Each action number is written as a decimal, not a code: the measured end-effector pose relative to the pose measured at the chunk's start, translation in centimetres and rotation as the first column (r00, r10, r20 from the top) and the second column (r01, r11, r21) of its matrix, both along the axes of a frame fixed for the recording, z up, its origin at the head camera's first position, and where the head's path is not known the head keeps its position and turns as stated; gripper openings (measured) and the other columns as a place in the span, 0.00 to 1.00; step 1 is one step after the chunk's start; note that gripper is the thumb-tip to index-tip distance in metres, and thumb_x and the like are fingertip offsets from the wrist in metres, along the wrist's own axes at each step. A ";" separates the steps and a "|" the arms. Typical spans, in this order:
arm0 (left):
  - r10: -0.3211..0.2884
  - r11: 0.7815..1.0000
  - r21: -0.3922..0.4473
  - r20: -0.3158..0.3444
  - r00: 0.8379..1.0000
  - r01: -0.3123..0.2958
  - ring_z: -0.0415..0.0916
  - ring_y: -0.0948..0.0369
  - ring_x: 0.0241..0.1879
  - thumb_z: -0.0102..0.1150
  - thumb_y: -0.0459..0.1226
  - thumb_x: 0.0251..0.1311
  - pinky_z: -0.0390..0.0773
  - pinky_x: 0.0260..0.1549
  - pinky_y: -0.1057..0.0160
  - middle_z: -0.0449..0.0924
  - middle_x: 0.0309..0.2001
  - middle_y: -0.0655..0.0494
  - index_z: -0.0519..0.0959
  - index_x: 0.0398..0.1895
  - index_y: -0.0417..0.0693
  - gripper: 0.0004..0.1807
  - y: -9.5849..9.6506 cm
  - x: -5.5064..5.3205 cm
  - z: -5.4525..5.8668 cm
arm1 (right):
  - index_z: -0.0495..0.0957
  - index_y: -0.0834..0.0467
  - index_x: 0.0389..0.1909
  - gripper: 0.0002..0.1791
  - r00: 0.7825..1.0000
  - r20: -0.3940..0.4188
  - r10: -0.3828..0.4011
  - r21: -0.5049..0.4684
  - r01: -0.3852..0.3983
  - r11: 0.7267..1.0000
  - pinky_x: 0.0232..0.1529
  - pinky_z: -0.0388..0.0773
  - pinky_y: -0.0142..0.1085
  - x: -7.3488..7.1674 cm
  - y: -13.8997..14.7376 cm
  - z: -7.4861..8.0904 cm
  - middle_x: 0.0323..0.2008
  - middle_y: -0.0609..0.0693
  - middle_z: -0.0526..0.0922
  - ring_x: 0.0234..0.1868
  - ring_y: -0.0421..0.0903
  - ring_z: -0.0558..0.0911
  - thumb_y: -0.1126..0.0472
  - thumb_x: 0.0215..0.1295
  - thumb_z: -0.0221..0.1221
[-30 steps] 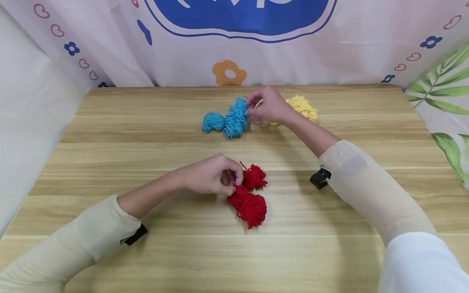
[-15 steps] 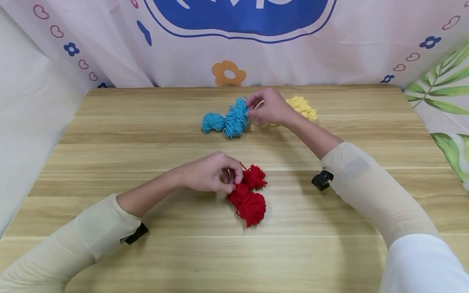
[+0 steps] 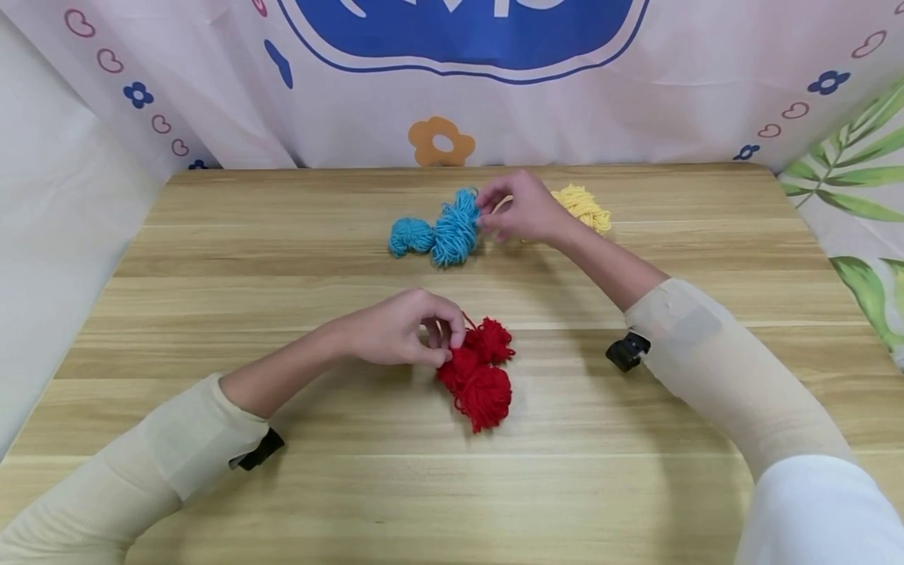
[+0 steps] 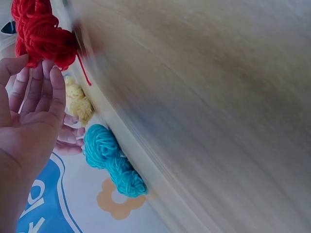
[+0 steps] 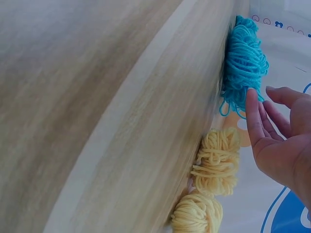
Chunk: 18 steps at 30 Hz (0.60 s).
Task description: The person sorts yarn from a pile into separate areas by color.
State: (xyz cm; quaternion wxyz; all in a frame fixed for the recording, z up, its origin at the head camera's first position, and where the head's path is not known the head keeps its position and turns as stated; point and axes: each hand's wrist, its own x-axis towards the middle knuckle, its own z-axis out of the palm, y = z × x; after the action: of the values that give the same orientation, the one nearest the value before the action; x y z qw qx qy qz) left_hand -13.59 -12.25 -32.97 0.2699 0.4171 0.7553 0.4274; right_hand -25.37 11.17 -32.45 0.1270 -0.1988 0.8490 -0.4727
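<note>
In the head view, my left hand (image 3: 399, 329) is at the upper left edge of a bundle of red yarn (image 3: 487, 396), pinching it with thumb and fingertips. A second tuft of red yarn (image 3: 492, 340) lies just behind it. The left wrist view has the red yarn (image 4: 46, 36) right at the fingertips. Farther back, my right hand (image 3: 523, 208) reaches to the right end of a blue yarn bundle (image 3: 455, 229). Its fingers (image 5: 252, 114) are fairly straight, with one tip against the blue yarn (image 5: 245, 63) and the thumb apart.
Yellow yarn (image 3: 582, 208) lies behind the right wrist, partly hidden; the right wrist view shows two yellow lumps (image 5: 216, 160). A smaller blue lump (image 3: 411, 235) adjoins the blue bundle. The wooden table (image 3: 297, 502) ends at a printed cloth (image 3: 353, 118).
The left hand and the red bundle have shifted slightly away toward the back of the table. The right hand stays at the blue yarn; its forearm has moved slightly right.
</note>
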 end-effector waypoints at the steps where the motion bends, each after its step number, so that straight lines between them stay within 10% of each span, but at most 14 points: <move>1: 0.002 1.000 0.007 0.004 1.000 -0.002 0.79 0.60 0.35 0.63 0.23 0.58 0.84 0.39 0.61 0.80 0.34 0.54 0.80 0.33 0.41 0.07 0.0 0.0 0.0 | 0.83 0.68 0.47 0.09 1.000 -0.001 0.002 -0.004 -0.002 1.000 0.35 0.88 0.45 0.1 0.1 0.0 0.39 0.58 0.81 0.36 0.62 0.86 0.71 0.68 0.65; 18: 0.049 0.996 0.079 -0.013 0.999 -0.048 0.77 0.56 0.38 0.63 0.23 0.61 0.84 0.41 0.60 0.80 0.33 0.56 0.80 0.32 0.46 0.09 -0.8 -0.4 0.2 | 0.81 0.71 0.50 0.13 0.999 0.032 0.012 -0.047 -0.011 0.999 0.37 0.88 0.47 1.4 1.0 -0.1 0.41 0.60 0.80 0.39 0.64 0.86 0.72 0.66 0.65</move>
State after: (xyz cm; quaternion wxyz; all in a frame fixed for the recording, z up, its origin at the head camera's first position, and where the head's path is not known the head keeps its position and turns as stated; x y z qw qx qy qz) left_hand -14.03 -13.06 -32.81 0.2370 0.4121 0.7500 0.4600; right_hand -23.96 12.17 -32.54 0.1389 -0.1990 0.8345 -0.4947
